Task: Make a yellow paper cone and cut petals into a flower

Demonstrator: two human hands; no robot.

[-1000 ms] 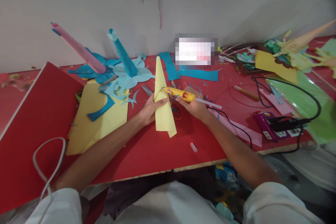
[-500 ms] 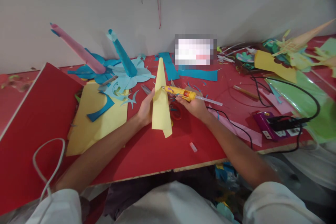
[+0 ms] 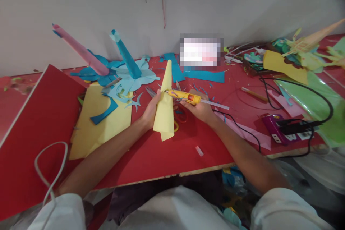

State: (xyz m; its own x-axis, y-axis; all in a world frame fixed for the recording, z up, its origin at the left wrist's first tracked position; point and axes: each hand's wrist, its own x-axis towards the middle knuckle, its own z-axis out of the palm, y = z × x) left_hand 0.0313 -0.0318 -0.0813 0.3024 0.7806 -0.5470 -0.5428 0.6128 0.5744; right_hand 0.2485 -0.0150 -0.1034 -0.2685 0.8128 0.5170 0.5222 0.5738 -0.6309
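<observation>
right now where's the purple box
In the head view, the purple box sits on the right side of the red table, near its front edge, beside the pink strip.

No lettering or number is reading clearly. On the right, the purple box is bearing pale marks and a small yellow emblem, too blurred to make out; the glue gun is showing an unreadable red patch.

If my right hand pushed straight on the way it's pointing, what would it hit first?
Probably the yellow paper cone; the glue gun in your right hand points at it, tip overlapping it in view, though contact is unclear.
</observation>
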